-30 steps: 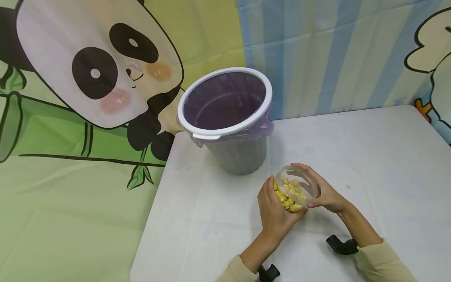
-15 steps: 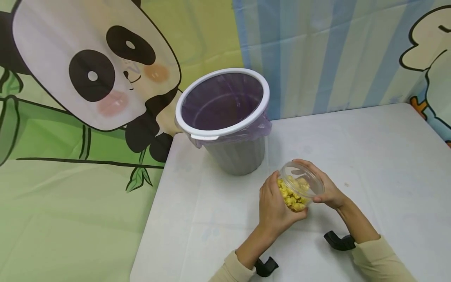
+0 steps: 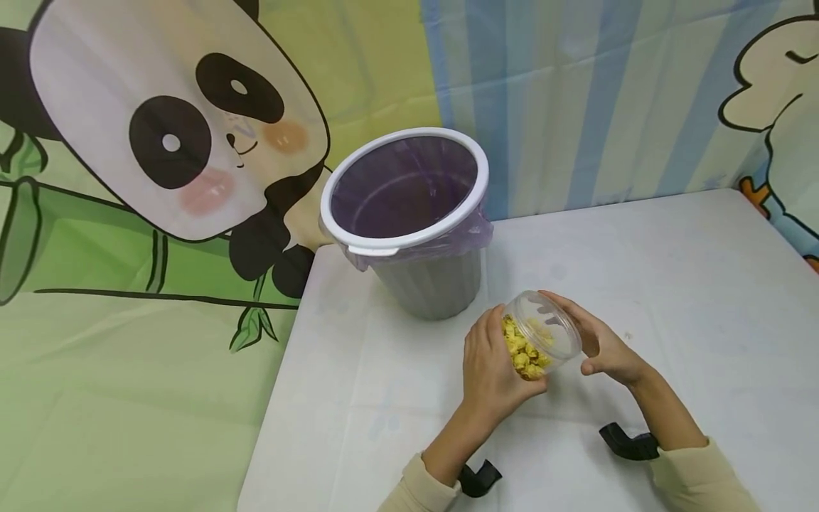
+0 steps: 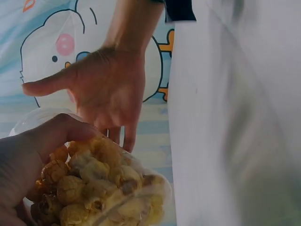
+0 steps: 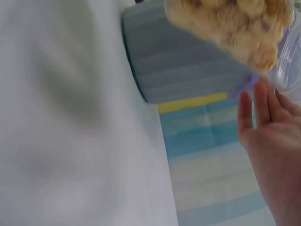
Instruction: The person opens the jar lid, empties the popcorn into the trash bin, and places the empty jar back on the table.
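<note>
A clear round plastic jar (image 3: 555,328) of yellow popcorn (image 3: 523,352) is tilted above the table, its wide end turned up and right. My left hand (image 3: 495,370) grips it from the left, thumb across its near side in the left wrist view. On the other side is my right hand (image 3: 608,350), thumb apart from the jar and fingers extended by its far rim. Its palm (image 4: 110,82) faces the jar with the thumb spread wide in the left wrist view. The right wrist view shows straight fingers (image 5: 261,108) right at the jar's clear end.
A grey bin (image 3: 435,284) with a white rim (image 3: 473,203) and a purple liner bag stands behind and left of the hands. The white table (image 3: 358,427) ends at a printed panda curtain (image 3: 160,142) on the left. Black pieces (image 3: 630,442) sit at both wrists.
My right thumb has come away from the jar and the right hand has opened, shifting slightly right. The left hand has moved slightly left with the jar, still gripping it.
</note>
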